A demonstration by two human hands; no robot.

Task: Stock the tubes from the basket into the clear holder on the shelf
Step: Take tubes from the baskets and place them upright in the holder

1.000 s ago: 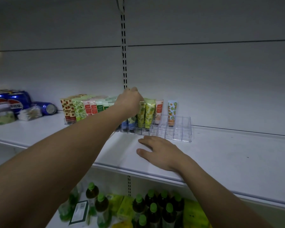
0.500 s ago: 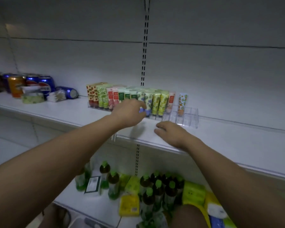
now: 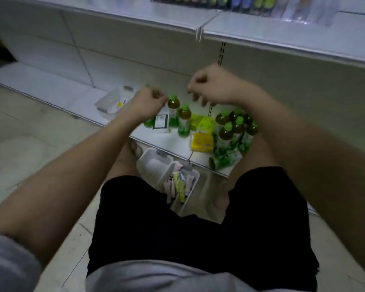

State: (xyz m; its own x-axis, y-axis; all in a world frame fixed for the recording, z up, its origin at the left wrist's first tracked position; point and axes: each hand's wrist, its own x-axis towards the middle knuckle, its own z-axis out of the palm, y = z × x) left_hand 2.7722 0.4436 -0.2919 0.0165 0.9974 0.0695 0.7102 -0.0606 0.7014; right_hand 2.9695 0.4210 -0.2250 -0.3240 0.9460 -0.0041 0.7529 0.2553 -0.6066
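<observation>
- Head view: tubes (image 3: 178, 184) in basket (image 3: 193, 187) lie below both hands, between the knees.
- Left hand (image 3: 149, 102) and right hand (image 3: 211, 88): each grip loosely curled, empty.
- Right hand looks marginally nearer; tubes' long axes point away from the person.

The person wears black shorts (image 3: 198, 224) that end above the knees, leaving the lower legs bare. A light grey top (image 3: 156, 277) shows along the bottom edge, with a short grey sleeve (image 3: 6, 264) at the left upper arm. Both forearms are bare, with no watch or band visible. The left hand (image 3: 148, 102) and right hand (image 3: 211, 87) are ungloved. A sandal strap (image 3: 135, 147) crosses one foot.
</observation>
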